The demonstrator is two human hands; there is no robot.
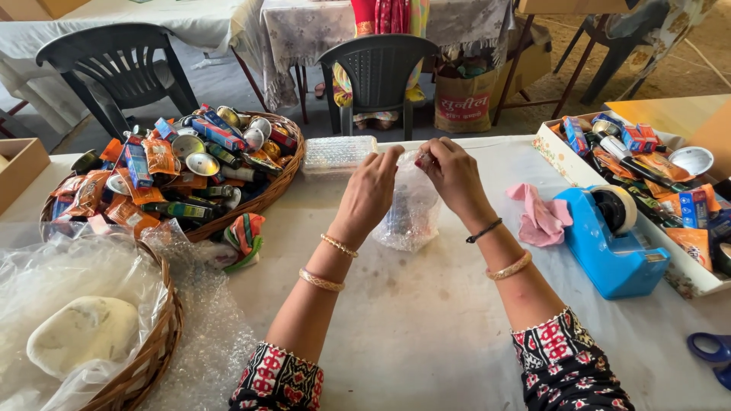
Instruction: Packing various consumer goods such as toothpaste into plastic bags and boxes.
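**Hands pinching a bubble-wrap bundle at mid-worktop**

Bubble-wrap bundle (409,209) upright on the worktop (426,320), centre of the scene, something dark and small inside. Left hand (371,190) curled against the bundle's left side, fingertips closed on the wrap near its top. Right hand (451,171) pinching the gathered plastic at the top, thumb and fingers pressed together.

Risks, as a judgement: thin wrap slipping from so light a pinch and the folds springing open; bundle toppling if pulled sideways, since only its base rests on the surface. Blue tape dispenser (609,240) just right of the right forearm, pink cloth (541,213) beside it; a careless elbow could knock either.

Far left, wicker basket (278,186) heaped with packets and small tins; near left, a second basket (148,354) lined with clear plastic and holding a pale lump. Box of goods (567,171) at right, cut off by the edge. Scissor handles (712,352) only partly in view. Contents of the bundle hard to make out through the bubbles; left fingertips mostly hidden behind the wrap.
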